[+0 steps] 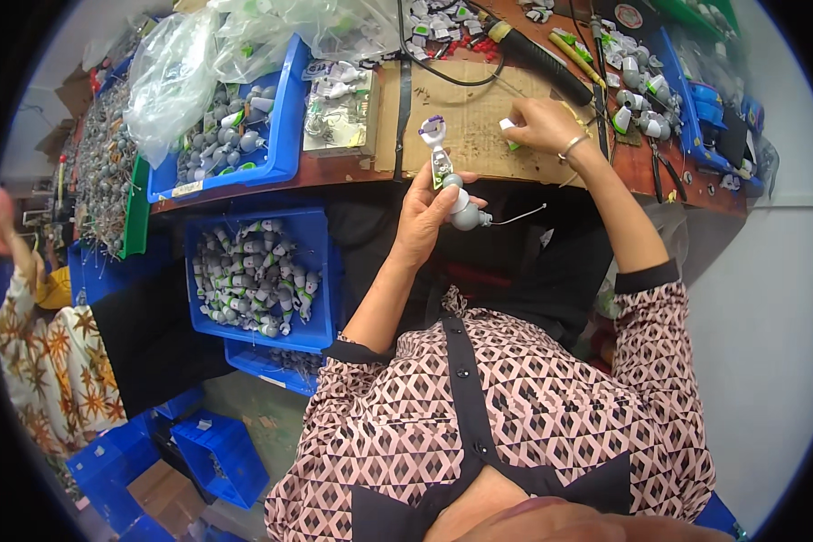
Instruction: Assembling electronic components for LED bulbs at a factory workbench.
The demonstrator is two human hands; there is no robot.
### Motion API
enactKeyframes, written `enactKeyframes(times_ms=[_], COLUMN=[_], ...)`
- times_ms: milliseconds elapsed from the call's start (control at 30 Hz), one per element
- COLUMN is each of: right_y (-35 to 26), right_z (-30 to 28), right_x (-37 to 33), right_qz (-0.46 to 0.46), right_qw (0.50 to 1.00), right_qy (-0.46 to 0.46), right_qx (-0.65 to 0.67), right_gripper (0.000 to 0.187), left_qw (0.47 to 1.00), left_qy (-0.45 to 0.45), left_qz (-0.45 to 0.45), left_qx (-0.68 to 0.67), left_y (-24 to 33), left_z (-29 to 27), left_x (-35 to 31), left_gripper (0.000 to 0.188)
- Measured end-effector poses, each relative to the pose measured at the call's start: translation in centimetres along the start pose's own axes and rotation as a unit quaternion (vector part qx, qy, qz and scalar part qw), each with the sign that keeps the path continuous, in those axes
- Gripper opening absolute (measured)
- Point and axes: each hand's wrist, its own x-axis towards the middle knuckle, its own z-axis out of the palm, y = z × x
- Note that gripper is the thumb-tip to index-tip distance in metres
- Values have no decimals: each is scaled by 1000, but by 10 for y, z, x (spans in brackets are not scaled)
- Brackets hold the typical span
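Note:
My left hand (pixel 415 221) is closed around a jointed toy arm (pixel 465 213) in front of the table edge. The toy arm has grey ball-shaped segments, a white and green section and a white toy hand with a purple band at its upper end. A thin metal rod sticks out from its lower end. Over the cardboard, my right hand (pixel 548 126) pinches a small white and green plastic piece (pixel 507 129), partly covered by the fingers. The two hands are apart.
Under them lies a cardboard sheet (pixel 465 90). A black-handled tool (pixel 551 68) and pliers (pixel 667 167) lie on the table. Blue bins (pixel 235 185) of grey and white parts stand left, one (pixel 328 271) below table level. A clear plastic bag (pixel 167 99) drapes over parts. Another person (pixel 54 361) sits far left.

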Motion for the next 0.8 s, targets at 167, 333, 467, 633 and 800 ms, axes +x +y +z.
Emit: enactKeyframes(times_ms=[167, 333, 467, 633, 800], right_y=[-30, -48, -52, -54, -53], right_z=[11, 26, 27, 33, 40], right_x=[-35, -46, -49, -51, -51], right_qz=[12, 2, -2, -19, -41], right_qw=[838, 837, 853, 869, 888], right_qy=[-71, -62, -43, 4, 53], right_qx=[541, 544, 520, 495, 456], right_gripper=[30, 30, 31, 29, 27], left_qw=[1000, 999, 999, 979, 970], left_qy=[-7, -38, -18, 18, 34], left_qz=[-16, -1, 10, 44, 46], left_qx=[-5, 36, 25, 199, 237], left_y=[-3, -5, -14, -17, -17], left_z=[1, 6, 4, 0, 0], left_x=[0, 3, 2, 0, -2], left_gripper=[54, 58, 60, 61, 63])
